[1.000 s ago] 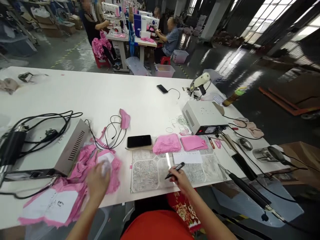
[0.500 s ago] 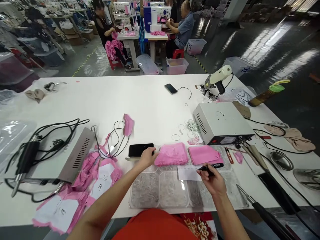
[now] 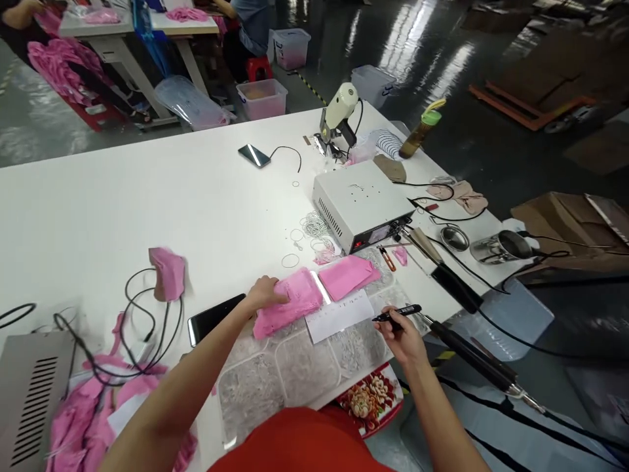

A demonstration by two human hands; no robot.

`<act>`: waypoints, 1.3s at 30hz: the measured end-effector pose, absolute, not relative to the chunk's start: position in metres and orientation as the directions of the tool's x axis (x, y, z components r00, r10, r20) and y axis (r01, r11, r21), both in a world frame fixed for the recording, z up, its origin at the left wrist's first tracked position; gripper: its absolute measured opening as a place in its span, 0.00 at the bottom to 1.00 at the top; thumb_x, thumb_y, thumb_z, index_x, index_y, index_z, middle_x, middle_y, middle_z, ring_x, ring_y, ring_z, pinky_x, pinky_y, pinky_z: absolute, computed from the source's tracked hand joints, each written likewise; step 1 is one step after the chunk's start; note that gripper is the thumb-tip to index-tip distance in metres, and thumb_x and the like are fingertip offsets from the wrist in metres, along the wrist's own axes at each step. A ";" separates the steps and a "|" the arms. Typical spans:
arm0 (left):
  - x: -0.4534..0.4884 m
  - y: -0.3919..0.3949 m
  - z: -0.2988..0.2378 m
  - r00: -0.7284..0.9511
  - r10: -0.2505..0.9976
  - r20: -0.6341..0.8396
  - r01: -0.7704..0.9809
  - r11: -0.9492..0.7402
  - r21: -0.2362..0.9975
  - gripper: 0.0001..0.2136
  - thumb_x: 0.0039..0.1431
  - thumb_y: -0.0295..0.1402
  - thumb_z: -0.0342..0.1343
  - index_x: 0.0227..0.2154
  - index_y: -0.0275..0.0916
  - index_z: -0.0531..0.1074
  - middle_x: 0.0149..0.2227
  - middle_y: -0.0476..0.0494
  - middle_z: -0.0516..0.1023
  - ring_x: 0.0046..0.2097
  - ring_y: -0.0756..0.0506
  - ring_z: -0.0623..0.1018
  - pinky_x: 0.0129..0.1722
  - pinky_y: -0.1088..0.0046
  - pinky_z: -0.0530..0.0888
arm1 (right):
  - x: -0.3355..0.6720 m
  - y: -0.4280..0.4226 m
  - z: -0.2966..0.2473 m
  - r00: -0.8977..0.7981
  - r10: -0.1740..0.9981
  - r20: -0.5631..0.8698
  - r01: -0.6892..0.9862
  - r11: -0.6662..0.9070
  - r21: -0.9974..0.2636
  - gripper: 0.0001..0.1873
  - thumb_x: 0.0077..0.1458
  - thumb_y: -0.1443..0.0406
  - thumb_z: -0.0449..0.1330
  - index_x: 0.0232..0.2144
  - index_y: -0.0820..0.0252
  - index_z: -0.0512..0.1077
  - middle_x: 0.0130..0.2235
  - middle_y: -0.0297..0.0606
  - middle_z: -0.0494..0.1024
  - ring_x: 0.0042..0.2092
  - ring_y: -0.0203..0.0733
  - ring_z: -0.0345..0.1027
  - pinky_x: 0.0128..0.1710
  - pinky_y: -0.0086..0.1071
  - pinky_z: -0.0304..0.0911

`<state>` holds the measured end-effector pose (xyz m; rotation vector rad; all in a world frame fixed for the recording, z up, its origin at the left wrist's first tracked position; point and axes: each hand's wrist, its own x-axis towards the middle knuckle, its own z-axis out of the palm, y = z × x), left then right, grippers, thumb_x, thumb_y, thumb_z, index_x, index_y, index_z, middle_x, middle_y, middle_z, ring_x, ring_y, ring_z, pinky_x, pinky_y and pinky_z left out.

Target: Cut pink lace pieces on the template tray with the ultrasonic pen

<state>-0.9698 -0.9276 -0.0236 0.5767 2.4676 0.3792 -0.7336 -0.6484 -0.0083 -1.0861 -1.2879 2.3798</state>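
Observation:
My right hand (image 3: 403,342) grips a black marker pen (image 3: 407,310), its tip pointing left, close to the right edge of a white paper slip (image 3: 340,321). Small handwriting runs along the upper part of that slip. My left hand (image 3: 265,292) lies with fingers stretched over the left end of a folded pink fabric piece (image 3: 297,296). A second, flatter pink fabric piece (image 3: 348,275) sits to its right, just above the slip. Under these is a clear, patterned mat with rounded panels (image 3: 307,370). A black phone (image 3: 213,319) lies left of my left hand.
A grey control box (image 3: 363,203) with cables stands behind the fabric. On the right are a black-handled tool (image 3: 472,357), an orange cutter (image 3: 387,259) and a metal cup (image 3: 501,247). Pink garments (image 3: 83,419) and another grey box (image 3: 34,393) occupy the left. Co-workers sit beyond the table.
The view has swung to the right. My left hand has moved from beside the phone onto the folded pink fabric. More of the paper slip now shows; the marker stays in my right hand.

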 end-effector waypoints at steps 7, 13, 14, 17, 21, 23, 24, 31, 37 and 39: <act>-0.888 -0.899 -0.011 -0.668 0.731 -0.140 0.595 0.638 0.489 0.14 0.63 0.35 0.52 0.50 0.41 0.70 0.56 0.36 0.69 0.59 0.37 0.68 0.59 0.53 0.63 | -0.710 -0.658 -0.019 -0.677 0.517 -0.524 0.143 -0.606 -0.783 0.14 0.42 0.56 0.69 0.28 0.58 0.74 0.14 0.24 0.61 0.17 0.28 0.50 0.32 0.34 0.67; -0.836 -0.861 -0.035 -0.473 0.880 -0.032 0.760 0.426 0.492 0.16 0.61 0.29 0.53 0.51 0.40 0.68 0.59 0.35 0.67 0.61 0.36 0.67 0.57 0.53 0.67 | -0.684 -0.676 -0.023 -0.686 0.509 -0.520 0.144 -0.605 -0.783 0.14 0.44 0.56 0.69 0.31 0.59 0.76 0.14 0.25 0.61 0.18 0.30 0.51 0.32 0.35 0.67; -0.837 -0.856 -0.038 -0.467 0.884 -0.027 0.771 0.422 0.477 0.16 0.61 0.28 0.51 0.52 0.40 0.67 0.60 0.34 0.66 0.62 0.36 0.65 0.58 0.52 0.66 | -0.679 -0.679 -0.023 -0.686 0.509 -0.519 0.144 -0.605 -0.783 0.15 0.44 0.56 0.69 0.31 0.59 0.76 0.14 0.25 0.61 0.18 0.30 0.52 0.31 0.35 0.67; -0.850 -0.841 -0.043 -0.464 0.886 -0.030 0.796 0.431 0.425 0.20 0.61 0.25 0.49 0.56 0.38 0.63 0.62 0.32 0.62 0.65 0.35 0.60 0.60 0.52 0.62 | -0.665 -0.683 -0.024 -0.682 0.511 -0.524 0.143 -0.609 -0.780 0.15 0.43 0.55 0.70 0.31 0.59 0.77 0.14 0.26 0.62 0.18 0.29 0.52 0.30 0.34 0.67; -0.880 -0.818 -0.047 -0.444 0.893 -0.074 0.827 0.440 0.350 0.27 0.55 0.21 0.52 0.59 0.35 0.59 0.66 0.30 0.54 0.68 0.32 0.50 0.63 0.49 0.53 | -0.650 -0.684 -0.028 -0.672 0.505 -0.542 0.146 -0.627 -0.765 0.15 0.41 0.55 0.70 0.30 0.57 0.77 0.15 0.26 0.62 0.18 0.29 0.51 0.29 0.34 0.68; -0.894 -0.807 -0.050 -0.420 0.901 -0.106 0.843 0.430 0.322 0.29 0.52 0.21 0.54 0.59 0.35 0.59 0.67 0.29 0.52 0.68 0.31 0.49 0.64 0.48 0.50 | -0.645 -0.683 -0.029 -0.659 0.505 -0.557 0.138 -0.647 -0.750 0.15 0.41 0.55 0.71 0.30 0.56 0.77 0.15 0.26 0.61 0.18 0.30 0.51 0.29 0.34 0.68; -0.899 -0.803 -0.051 -0.405 0.906 -0.121 0.852 0.422 0.310 0.30 0.51 0.22 0.56 0.59 0.35 0.60 0.66 0.29 0.53 0.68 0.30 0.49 0.64 0.49 0.49 | -0.642 -0.682 -0.029 -0.651 0.509 -0.562 0.132 -0.654 -0.745 0.15 0.40 0.55 0.71 0.30 0.56 0.77 0.15 0.26 0.61 0.18 0.30 0.52 0.29 0.34 0.68; -0.926 -0.785 -0.047 -0.311 0.932 -0.185 0.901 0.351 0.256 0.22 0.55 0.28 0.56 0.53 0.37 0.66 0.55 0.30 0.68 0.56 0.34 0.67 0.58 0.54 0.58 | -0.630 -0.674 -0.030 -0.614 0.555 -0.561 0.088 -0.658 -0.748 0.16 0.39 0.54 0.71 0.28 0.57 0.76 0.15 0.26 0.61 0.18 0.29 0.51 0.29 0.32 0.68; -0.949 -0.781 -0.035 -0.219 0.952 -0.214 0.935 0.268 0.231 0.12 0.64 0.31 0.46 0.45 0.39 0.72 0.44 0.38 0.75 0.48 0.40 0.73 0.53 0.62 0.64 | -0.624 -0.675 -0.035 -0.591 0.580 -0.561 0.037 -0.675 -0.737 0.16 0.41 0.55 0.70 0.29 0.58 0.76 0.15 0.25 0.61 0.18 0.28 0.50 0.31 0.31 0.67; -0.949 -0.782 -0.033 -0.196 0.954 -0.225 0.947 0.244 0.210 0.11 0.63 0.32 0.48 0.45 0.38 0.71 0.46 0.38 0.74 0.49 0.40 0.72 0.52 0.62 0.65 | -0.622 -0.676 -0.036 -0.594 0.572 -0.565 0.031 -0.686 -0.727 0.15 0.43 0.55 0.70 0.30 0.59 0.76 0.15 0.25 0.61 0.19 0.28 0.51 0.32 0.32 0.67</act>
